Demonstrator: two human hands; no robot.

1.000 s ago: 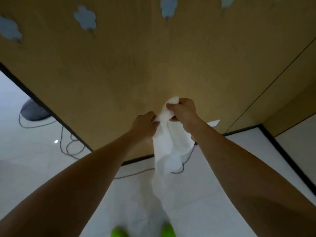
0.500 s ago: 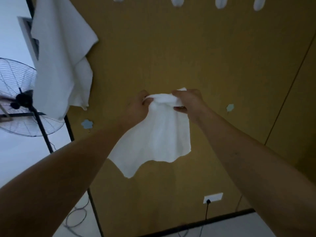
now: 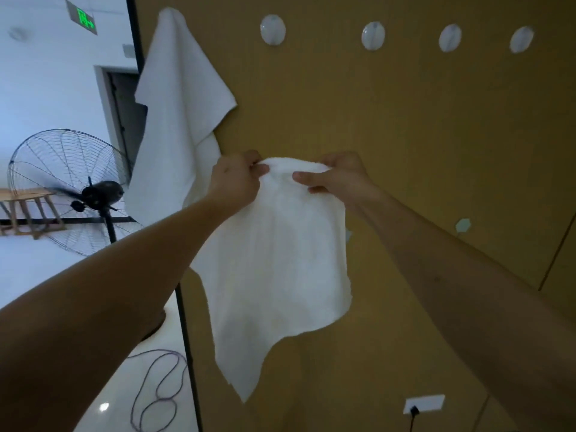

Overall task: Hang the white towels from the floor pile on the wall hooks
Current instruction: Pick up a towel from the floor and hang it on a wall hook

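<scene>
the only sign in view is a green illuminated exit sign [image 3: 81,17] mounted high on the white wall at the upper left, above a dark doorway [image 3: 126,116]. its glowing green marks look like a small figure and an arrow, but they are too blurred and tilted to read as words. no other lettering, label, brand or number can be read anywhere else in the scene.

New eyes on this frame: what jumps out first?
The white towel held up mid-frame, its top edge gripped by the left hand and the right hand, in front of the tan wall. Next, a hung towel at upper left, with four bare round hooks in a row to its right. A standing fan sits at far left.
</scene>
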